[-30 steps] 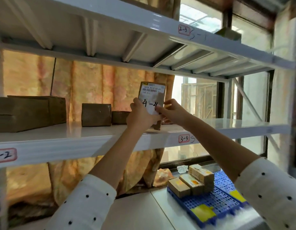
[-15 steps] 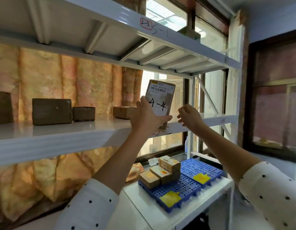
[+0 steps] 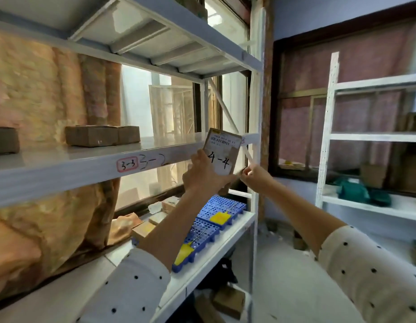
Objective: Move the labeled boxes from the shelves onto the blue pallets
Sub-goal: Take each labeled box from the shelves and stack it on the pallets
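White metal shelving (image 3: 62,164) fills the left of my view, curtains and a window behind it, a second rack off at three o'clock.

From my seat I read the task as partly done. The box marked 4-4 (image 3: 222,156) is off the shelf and in the air, just in front of the shelf edge, a little right of centre. My left hand (image 3: 202,174) is the grip carrying it, fingers and thumb curled round its lower left side. My right hand (image 3: 254,173) sits at the box's lower right corner, at about four o'clock from the label; its fingertips look drawn together, but I cannot tell whether they pinch the box or only touch it.

Below, at six o'clock from the box, two blue pallets (image 3: 222,205) lie on the lowest white shelf (image 3: 216,248), each with a yellow tag. Small boxes (image 3: 144,229) sit at the near pallet's left end, partly hidden by my forearm, so some seem delivered already.

Left to do, as I judge it: lower this box onto a pallet, then return for the brown boxes (image 3: 90,135) resting on the middle shelf at ten o'clock, and another (image 3: 5,140) at the far left edge.
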### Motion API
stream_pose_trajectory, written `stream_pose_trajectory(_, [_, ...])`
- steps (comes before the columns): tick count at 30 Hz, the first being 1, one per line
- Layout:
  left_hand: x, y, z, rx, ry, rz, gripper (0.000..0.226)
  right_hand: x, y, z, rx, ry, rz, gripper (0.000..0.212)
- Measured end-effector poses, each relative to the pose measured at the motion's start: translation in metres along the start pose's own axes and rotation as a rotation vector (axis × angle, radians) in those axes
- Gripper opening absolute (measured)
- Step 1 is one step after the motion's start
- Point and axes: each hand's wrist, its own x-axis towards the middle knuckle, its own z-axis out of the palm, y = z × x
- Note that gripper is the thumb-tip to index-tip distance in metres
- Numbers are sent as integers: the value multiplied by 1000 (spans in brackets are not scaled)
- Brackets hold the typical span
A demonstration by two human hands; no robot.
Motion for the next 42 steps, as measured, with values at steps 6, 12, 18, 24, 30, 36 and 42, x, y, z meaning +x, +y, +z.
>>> stream_pose_trajectory(6, [-10, 6, 75, 10, -165, -51, 108, -10, 63, 8, -182, 4, 67, 32])
stream_pose_trajectory(12, [-41, -3, 157, -92, -335, -132, 108, -38, 147, 25, -447, -42, 224, 44])
stream_pose_trajectory(18, [-70, -5, 228, -37, -386, -200, 112, -62, 219, 41, -586, -96, 299, 53])
stream_pose_trajectory(24, [-89, -13, 282, 25, -428, -276, 109, -52, 262, 54, -502, -137, 349, 53])
stream_pose_trajectory(30, [-80, -27, 313, 51, -415, -350, 106, -13, 272, 82, -488, -220, 298, 49])
stream_pose_trajectory(36, [-30, -53, 332, -23, -310, -383, 105, 50, 274, 118, -447, -317, 175, 59])
stream_pose_trajectory(42, [26, -82, 344, -16, -204, -413, 102, 122, 258, 149, -388, -318, 109, 56])
